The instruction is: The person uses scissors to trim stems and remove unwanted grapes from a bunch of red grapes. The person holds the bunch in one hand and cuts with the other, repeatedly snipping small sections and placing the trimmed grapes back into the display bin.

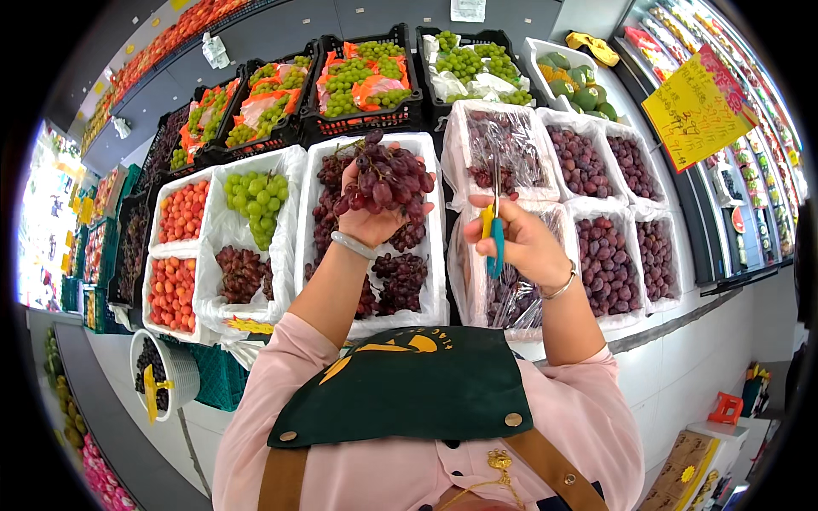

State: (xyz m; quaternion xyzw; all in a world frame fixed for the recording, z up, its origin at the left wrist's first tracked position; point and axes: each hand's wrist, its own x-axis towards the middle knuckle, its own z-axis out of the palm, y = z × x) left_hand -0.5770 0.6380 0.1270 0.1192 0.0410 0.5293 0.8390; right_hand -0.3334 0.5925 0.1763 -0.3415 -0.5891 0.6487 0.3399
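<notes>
My left hand (372,225), palm up, holds a bunch of dark red grapes (383,179) above a white foam box (436,255) lined with plastic. More dark red grape bunches (401,281) lie in that box under my forearm and beside it. To the right, my right hand (524,239) holds scissors with yellow and teal handles (493,239), their narrow blades pointing away from me. Below the scissors are foam boxes of dark fruit under clear film (511,147). The blades and the grapes are apart.
Left stands a foam box with green grapes (257,203) and red grapes, beside boxes of orange-red fruit (172,290). Black crates of green grapes (364,118) line the back. Boxes of plums (606,262) stand right, under a yellow handwritten sign (696,108). A white basket (182,377) is lower left.
</notes>
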